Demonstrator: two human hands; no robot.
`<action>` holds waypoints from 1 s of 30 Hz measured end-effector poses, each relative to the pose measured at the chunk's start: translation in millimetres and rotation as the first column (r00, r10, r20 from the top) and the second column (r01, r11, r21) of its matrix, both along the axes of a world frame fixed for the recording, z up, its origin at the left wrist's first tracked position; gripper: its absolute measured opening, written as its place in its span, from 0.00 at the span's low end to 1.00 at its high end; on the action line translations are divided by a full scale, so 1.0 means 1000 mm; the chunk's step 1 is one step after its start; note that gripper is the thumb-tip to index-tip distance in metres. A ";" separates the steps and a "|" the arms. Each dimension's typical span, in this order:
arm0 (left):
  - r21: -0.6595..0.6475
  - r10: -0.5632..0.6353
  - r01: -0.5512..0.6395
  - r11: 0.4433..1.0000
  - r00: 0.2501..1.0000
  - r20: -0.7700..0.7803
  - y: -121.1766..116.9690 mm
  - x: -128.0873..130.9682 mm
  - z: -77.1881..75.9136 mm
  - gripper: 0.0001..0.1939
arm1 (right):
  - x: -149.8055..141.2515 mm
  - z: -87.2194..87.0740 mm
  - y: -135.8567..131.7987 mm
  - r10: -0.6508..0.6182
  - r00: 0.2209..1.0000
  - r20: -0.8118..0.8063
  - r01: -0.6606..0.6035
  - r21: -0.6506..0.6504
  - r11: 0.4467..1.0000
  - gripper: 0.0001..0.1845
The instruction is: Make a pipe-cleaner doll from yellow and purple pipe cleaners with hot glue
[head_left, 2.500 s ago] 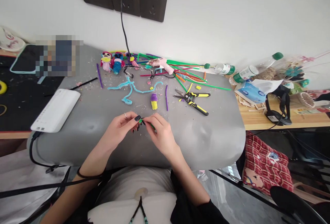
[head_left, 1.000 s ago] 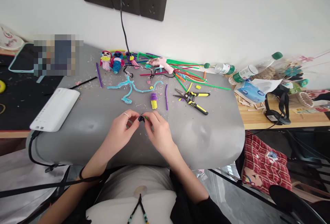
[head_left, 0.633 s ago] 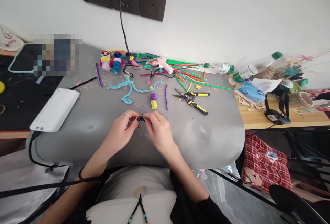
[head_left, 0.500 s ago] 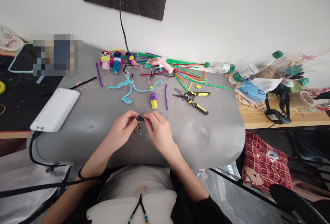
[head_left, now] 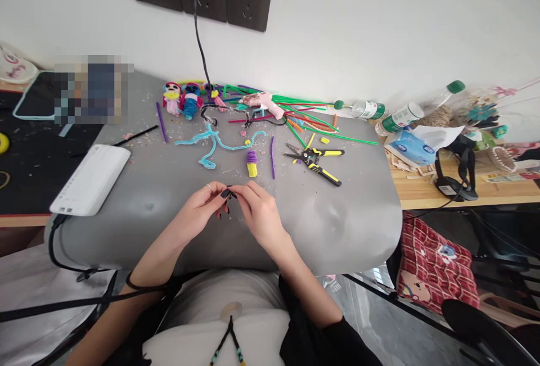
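My left hand (head_left: pixel 206 200) and my right hand (head_left: pixel 257 206) meet over the near half of the grey mat (head_left: pixel 164 234). Both are closed, thumbs and fingertips pinched together. Something small and dark may be between them, but the dark fingernails make it hard to tell apart. Just beyond the fingers stands a small purple and yellow pipe-cleaner piece (head_left: pixel 252 165). A bent light-blue pipe cleaner (head_left: pixel 214 142) lies behind my left hand. To the right of my right hand rest yellow-and-black wire strippers (head_left: pixel 314 160) and a short purple pipe cleaner (head_left: pixel 273 158).
Pipe-cleaner dolls (head_left: pixel 191 100) and a pink glue gun (head_left: pixel 264 103) sit at the back, near green pipe cleaners (head_left: pixel 304 103). A white power bank (head_left: pixel 90 179) lies left. Bottles (head_left: pixel 399 118) and a tissue pack (head_left: pixel 411 147) stand right.
My fingertips have shifted slightly, and the right fingers now sit closer over the left thumb. The things on the mat have not moved.
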State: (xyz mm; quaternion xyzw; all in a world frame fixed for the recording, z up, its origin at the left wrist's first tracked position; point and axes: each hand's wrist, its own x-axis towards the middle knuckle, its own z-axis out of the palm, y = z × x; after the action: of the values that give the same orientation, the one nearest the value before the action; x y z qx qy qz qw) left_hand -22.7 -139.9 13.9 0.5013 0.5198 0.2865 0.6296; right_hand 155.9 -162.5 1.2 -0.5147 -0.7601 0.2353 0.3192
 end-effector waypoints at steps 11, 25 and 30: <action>0.035 0.047 -0.046 0.998 0.998 -0.040 0.000 0.001 0.005 0.25 | 0.000 -0.004 0.002 -0.007 0.996 0.086 0.001 0.069 0.998 0.18; 0.058 0.096 -0.094 0.994 0.995 -0.035 0.002 0.004 0.005 0.25 | 0.001 -0.003 0.002 0.016 0.989 0.146 -0.033 0.111 0.993 0.18; 0.035 0.108 -0.107 0.994 0.994 -0.004 0.001 0.009 0.003 0.25 | 0.002 -0.005 0.003 -0.021 0.999 -0.039 0.021 0.009 1.000 0.17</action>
State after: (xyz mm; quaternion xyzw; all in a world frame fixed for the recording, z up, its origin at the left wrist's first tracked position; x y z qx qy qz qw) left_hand -13.7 -138.9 17.1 0.4842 0.5430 0.3273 0.6030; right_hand 157.9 -159.8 -3.5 -0.5165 -0.7494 0.2382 0.3390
